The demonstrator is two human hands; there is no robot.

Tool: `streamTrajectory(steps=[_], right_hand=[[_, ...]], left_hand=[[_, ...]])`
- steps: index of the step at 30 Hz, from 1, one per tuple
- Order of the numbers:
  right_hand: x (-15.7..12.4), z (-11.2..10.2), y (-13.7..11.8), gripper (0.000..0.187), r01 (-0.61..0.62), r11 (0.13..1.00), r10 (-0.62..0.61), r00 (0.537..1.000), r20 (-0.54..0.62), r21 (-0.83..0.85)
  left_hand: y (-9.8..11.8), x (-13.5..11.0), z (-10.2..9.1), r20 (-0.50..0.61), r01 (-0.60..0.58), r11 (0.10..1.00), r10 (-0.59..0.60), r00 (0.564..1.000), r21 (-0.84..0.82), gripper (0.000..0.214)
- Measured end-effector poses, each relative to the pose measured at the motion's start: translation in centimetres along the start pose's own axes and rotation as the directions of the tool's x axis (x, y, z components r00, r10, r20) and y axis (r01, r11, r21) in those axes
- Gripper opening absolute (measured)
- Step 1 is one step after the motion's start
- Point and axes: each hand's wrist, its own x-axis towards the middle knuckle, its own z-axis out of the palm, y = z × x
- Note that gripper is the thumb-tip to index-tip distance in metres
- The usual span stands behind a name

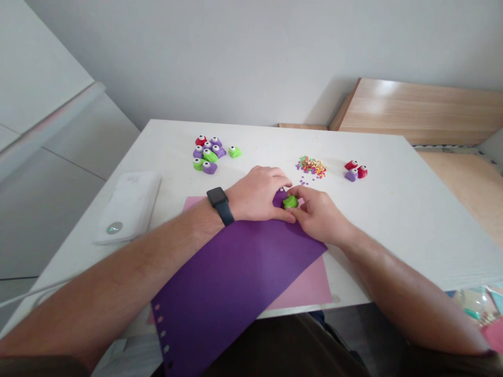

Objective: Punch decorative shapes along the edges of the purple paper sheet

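A sheet of purple paper (236, 272) lies at a slant over pink paper (306, 288), its near end reaching past the table edge toward my lap. Small punched holes run along its left edge, and one shows near its far edge. My left hand (261, 195), with a dark watch on the wrist, is curled over the far edge of the purple sheet, thumb and fingers around it. Between the thumb and fingers of my right hand (320, 212) sits a green craft punch (291, 202), at the sheet's far edge. My two thumbs nearly meet beside it.
Several red, purple and green craft punches (209, 156) are clustered at the back left, with one green punch (234, 152) apart. Colourful paper confetti (312, 166) is heaped beyond my hands. Three punches (356, 172) stand at the right. A white device (131, 207) lies at the left.
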Motion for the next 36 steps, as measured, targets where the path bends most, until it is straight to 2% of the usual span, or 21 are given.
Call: streamTrajectory(steps=[3, 5, 8, 10, 12, 14, 21, 25, 32, 36], right_hand=[[0.1, -0.1, 0.1, 0.017, -0.034, 0.997, 0.033, 0.999, 0.012, 0.071], [0.1, -0.2, 0.2, 0.016, -0.060, 0.992, 0.058, 0.998, 0.028, 0.112], [0.2, -0.3, 0.3, 0.018, -0.087, 0.982, 0.082, 0.996, 0.041, 0.166], [0.2, -0.3, 0.3, 0.020, -0.098, 0.977, 0.092, 0.995, 0.043, 0.192], [0.2, -0.2, 0.3, 0.019, -0.106, 0.971, 0.096, 0.994, 0.057, 0.213], [0.2, -0.2, 0.3, 0.018, -0.105, 0.968, 0.091, 0.993, 0.073, 0.228], [0.1, -0.1, 0.1, 0.022, -0.086, 0.962, 0.067, 0.995, 0.080, 0.258], [0.1, 0.0, 0.1, 0.021, -0.103, 0.966, 0.086, 0.993, 0.081, 0.238], [0.1, 0.2, 0.2, 0.017, -0.066, 0.984, 0.058, 0.997, 0.056, 0.166], [0.2, 0.2, 0.1, 0.018, -0.061, 0.989, 0.055, 0.997, 0.047, 0.131]], left_hand=[[-0.3, -0.2, -0.4, -0.064, 0.076, 0.995, -0.081, 0.995, -0.071, 0.090], [-0.7, -0.3, -0.8, -0.065, 0.168, 0.977, -0.178, 0.982, -0.132, 0.106], [-1.5, -0.3, -1.2, 0.060, 0.336, 0.921, -0.331, 0.942, -0.196, 0.119], [-1.8, -0.3, -1.4, 0.119, 0.367, 0.905, -0.349, 0.930, -0.214, 0.107], [-1.7, -0.2, -1.6, 0.215, 0.356, 0.903, -0.308, 0.927, -0.240, 0.083], [-1.4, -0.2, -1.8, 0.290, 0.353, 0.895, -0.273, 0.917, -0.274, 0.068], [0.0, 0.0, -1.4, 0.288, 0.332, 0.917, -0.264, 0.921, -0.222, 0.060], [0.2, 0.0, -1.0, 0.272, 0.303, 0.932, -0.244, 0.931, -0.201, 0.056], [0.4, -0.1, -0.8, 0.216, 0.195, 0.969, -0.160, 0.963, -0.152, 0.046], [0.3, -0.1, -0.5, 0.208, 0.192, 0.969, -0.158, 0.965, -0.154, 0.044]])
